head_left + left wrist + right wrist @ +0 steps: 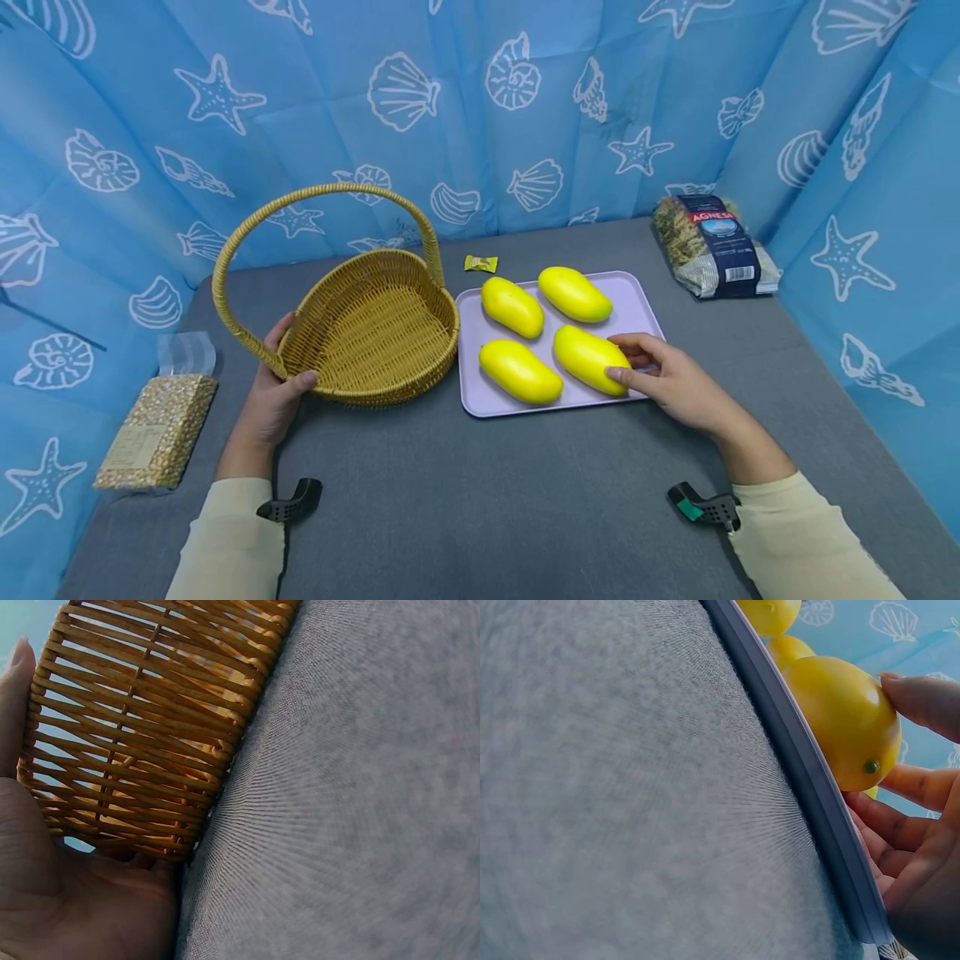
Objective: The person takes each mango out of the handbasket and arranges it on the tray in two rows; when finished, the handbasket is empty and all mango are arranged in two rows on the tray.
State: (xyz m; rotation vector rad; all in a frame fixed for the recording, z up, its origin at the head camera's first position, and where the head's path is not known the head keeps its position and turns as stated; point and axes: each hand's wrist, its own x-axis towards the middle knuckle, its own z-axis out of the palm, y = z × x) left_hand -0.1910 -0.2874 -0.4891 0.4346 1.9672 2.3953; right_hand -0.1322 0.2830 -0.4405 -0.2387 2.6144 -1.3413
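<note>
On the left stands a woven wicker basket [375, 333] with a tall arched handle. My left hand [277, 392] grips its left rim beside the handle's foot, thumb over the edge; the left wrist view shows the wicker wall [142, 727] close against the palm. Several yellow mangoes lie on a pale lilac tray [480, 407] to the right of the basket. My right hand [671, 379] holds the near right mango [588, 358] by its right end, thumb on the near side and fingers behind. In the right wrist view, this mango [840, 720] shows a small green stem spot.
A small yellow wrapped candy [481, 264] lies behind the tray. At the back right sits a bag of pasta [716, 246], and at the left edge a vacuum pack of pale kernels [157, 429]. A blue shell-patterned curtain [465, 108] encloses the grey table [480, 508].
</note>
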